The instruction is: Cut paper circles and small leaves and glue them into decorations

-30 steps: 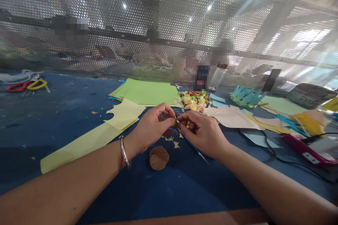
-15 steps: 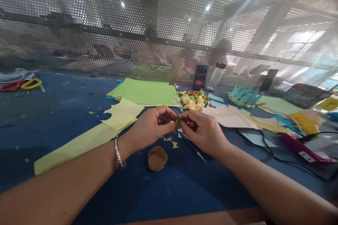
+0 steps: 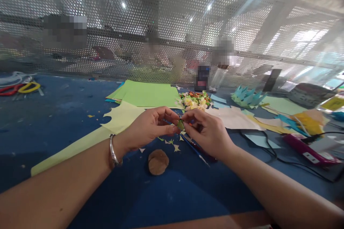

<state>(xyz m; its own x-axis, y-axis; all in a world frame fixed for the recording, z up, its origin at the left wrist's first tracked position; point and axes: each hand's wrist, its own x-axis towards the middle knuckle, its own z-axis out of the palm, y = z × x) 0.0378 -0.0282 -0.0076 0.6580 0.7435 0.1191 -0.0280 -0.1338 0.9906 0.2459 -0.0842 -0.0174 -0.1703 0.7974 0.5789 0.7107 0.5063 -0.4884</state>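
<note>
Between my two hands is a small green paper piece (image 3: 180, 126), pinched at its edges by the fingertips. My left hand (image 3: 154, 126), with a silver bangle on its wrist, grips it from the left between thumb and fingers. From the other side my right hand (image 3: 208, 130) pinches the same piece; its lower fingers curl out of sight. Beneath the right hand lies a thin blue-handled tool (image 3: 197, 153) with a pale tip. A round brown disc (image 3: 158, 162) rests on the blue table below the hands, near some cut paper scraps (image 3: 176, 147).
Behind the hands sit green paper sheets (image 3: 150, 93) and a heap of small paper flowers (image 3: 195, 101). Scissors (image 3: 29, 87) lie far left. At right are a blue paper crown-like form (image 3: 247, 96), a magenta power strip (image 3: 309, 150) and a black cable. A perforated metal screen (image 3: 172, 25) stands behind.
The green piece has turned slightly between my fingertips and shows a wider face. My left hand has shifted a little to the left, and the view has moved slightly.
</note>
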